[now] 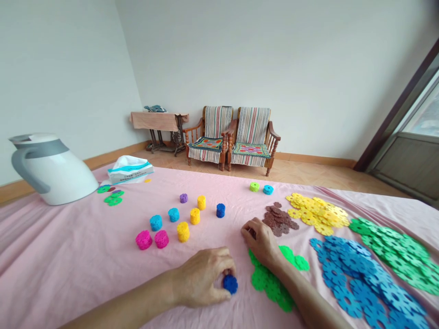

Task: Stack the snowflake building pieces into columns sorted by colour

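Note:
My left hand (202, 277) is closed around a small dark blue stack of notched plastic discs (230, 284), thumb and fingers on its sides. My right hand (259, 240) is curled on the cloth at the left edge of a brown disc pile (279, 220); what its fingers hold, if anything, is hidden. Under my right forearm lie bright green discs (270, 281), partly covered. Ahead and left stand short disc stacks: a dark blue one (221, 210), yellow ones (183, 232), light blue ones (156, 222), pink ones (143, 240) and a purple one (184, 198).
To the right spread blue discs (356, 274), green discs (398, 246) and yellow discs (318, 212). A lime stack (254, 187) and a cyan stack (268, 189) stand farther back. At left are a white jug (65, 173), a tissue pack (130, 171) and loose discs (114, 198).

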{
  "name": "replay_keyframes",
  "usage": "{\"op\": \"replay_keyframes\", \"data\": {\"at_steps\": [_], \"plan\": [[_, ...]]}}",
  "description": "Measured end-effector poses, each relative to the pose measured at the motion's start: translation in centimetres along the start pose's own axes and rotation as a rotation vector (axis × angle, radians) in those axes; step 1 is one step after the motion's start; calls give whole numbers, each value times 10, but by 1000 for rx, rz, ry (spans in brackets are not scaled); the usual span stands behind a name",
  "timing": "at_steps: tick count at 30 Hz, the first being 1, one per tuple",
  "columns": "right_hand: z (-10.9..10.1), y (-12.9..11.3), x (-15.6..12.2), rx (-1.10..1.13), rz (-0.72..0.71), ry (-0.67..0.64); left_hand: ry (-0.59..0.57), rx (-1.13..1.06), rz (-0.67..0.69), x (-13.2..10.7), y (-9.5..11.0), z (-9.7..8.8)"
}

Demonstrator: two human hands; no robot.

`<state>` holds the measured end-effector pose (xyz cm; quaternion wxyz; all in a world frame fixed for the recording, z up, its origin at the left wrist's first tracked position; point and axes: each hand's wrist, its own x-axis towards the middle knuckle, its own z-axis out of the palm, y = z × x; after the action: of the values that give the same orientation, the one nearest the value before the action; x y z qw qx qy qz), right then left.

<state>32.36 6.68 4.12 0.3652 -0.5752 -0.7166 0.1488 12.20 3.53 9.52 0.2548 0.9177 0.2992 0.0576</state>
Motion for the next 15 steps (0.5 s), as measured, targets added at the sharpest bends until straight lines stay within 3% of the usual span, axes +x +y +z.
{"op": "replay_keyframes", "data": {"at_steps": [6,11,15], "plan": [[1,0,0,-10,-7,12,56,-69,-38,5,-2,-13],[0,-1,0,2,3,5,380,13,-145,31,-31,-47],[-1,-3,0,11,-1,5,474,62,-201,56,-60,-69]]}}
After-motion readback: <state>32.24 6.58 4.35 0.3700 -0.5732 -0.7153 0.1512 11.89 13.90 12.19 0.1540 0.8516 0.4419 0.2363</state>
